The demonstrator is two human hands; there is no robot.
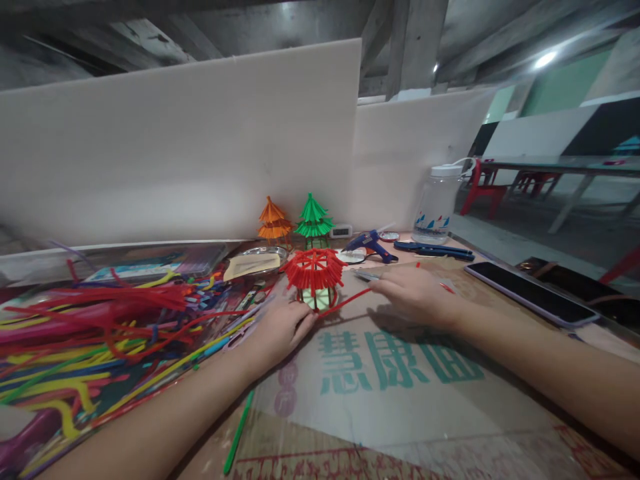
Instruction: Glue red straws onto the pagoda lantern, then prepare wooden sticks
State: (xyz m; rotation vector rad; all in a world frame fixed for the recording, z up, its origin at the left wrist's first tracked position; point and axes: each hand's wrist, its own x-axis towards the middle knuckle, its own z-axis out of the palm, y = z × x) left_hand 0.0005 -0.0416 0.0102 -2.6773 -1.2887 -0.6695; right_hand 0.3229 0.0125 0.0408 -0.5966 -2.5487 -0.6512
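Note:
A small pavilion model (316,267) with a red fuzzy pipe-cleaner roof stands upright in the middle, its roof ring open on top. My left hand (283,327) is closed at its near base, fingertips at one end of a red pipe cleaner (345,303). This strip runs up to my right hand (413,293), whose fingers pinch its other end. A pointed silver tool (366,274) shows beside the right fingertips; whether that hand also holds it is unclear. Behind the model stand an orange tiered roof model (274,220) and a green one (314,219).
Many coloured pipe cleaners (125,333) are heaped at the left. A blue glue gun (375,247), blue-handled pliers (433,251) and a water bottle (436,203) stand or lie at the back right. A phone (530,293) is at the right. One green strip (239,433) lies in front.

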